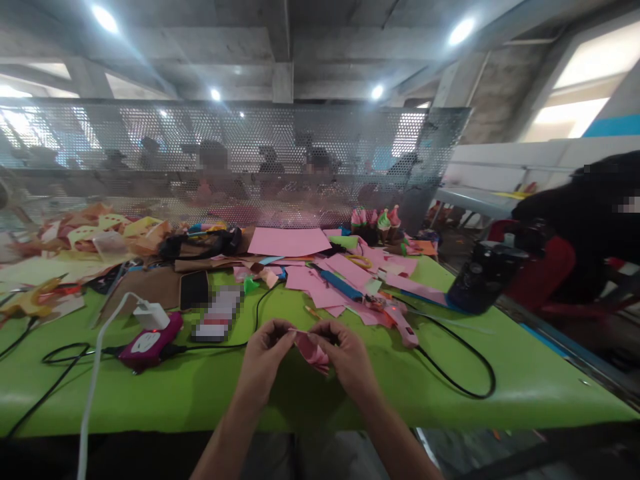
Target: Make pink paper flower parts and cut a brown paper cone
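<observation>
While pinched, pink paper [311,351] between fingers [293,337]

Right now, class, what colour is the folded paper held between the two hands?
Pink: the folded paper shows best in the head view.

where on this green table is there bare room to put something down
Bare green table lies right of the black cable loop, out to the corner. Another free strip runs along the near edge, left of the left hand, below the pink power bank. The back is crowded with pink paper sheets and scraps. Both hands, the right hand included, pinch a folded pink paper piece.
</observation>
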Motion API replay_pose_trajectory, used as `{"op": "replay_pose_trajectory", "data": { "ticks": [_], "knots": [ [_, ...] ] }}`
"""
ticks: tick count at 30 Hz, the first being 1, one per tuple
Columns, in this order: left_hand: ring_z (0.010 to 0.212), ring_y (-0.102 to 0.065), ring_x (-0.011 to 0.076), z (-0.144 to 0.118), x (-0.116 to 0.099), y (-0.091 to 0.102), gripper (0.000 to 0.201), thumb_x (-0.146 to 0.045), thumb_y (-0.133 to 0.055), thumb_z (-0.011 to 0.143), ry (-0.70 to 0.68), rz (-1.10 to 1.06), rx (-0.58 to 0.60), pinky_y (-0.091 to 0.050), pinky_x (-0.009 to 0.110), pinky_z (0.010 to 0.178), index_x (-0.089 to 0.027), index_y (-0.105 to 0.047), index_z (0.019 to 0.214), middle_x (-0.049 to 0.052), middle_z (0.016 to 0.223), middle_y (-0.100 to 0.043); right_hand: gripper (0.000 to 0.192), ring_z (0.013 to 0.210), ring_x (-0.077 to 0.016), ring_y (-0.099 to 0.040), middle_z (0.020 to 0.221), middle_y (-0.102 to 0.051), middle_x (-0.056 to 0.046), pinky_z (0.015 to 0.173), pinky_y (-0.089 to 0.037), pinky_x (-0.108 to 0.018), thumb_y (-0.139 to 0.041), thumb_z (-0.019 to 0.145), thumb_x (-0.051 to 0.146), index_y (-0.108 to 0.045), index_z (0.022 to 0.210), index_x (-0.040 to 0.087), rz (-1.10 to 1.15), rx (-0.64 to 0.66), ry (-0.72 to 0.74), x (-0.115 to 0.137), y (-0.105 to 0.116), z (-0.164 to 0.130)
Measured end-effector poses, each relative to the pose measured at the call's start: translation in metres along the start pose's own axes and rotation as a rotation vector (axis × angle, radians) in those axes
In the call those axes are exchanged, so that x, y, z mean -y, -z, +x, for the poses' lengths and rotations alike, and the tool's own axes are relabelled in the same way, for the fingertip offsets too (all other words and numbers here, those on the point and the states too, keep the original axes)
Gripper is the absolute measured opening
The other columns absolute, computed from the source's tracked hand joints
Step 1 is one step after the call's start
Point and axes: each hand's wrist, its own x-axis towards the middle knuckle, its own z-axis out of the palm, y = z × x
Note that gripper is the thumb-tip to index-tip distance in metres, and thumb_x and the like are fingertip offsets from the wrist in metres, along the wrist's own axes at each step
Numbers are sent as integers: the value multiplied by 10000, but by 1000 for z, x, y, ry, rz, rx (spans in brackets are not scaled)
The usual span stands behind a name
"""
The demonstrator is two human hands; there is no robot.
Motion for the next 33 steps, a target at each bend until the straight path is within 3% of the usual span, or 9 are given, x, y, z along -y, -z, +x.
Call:
{"op": "replay_pose_trajectory", "data": {
  "ticks": [33],
  "knots": [
    [620, -569, 93, -2, 0, 1, 233, -353, -751, 704, 24, -81, 14, -445, 181, 585, -163, -672, 814, -10, 695, -648, 160, 648, -171, -566, 669, -630, -6, 615, -435, -274, -682, 710, 335, -657, 709, 177, 33, -7, 5, 1, 2, 0]
  ]
}}
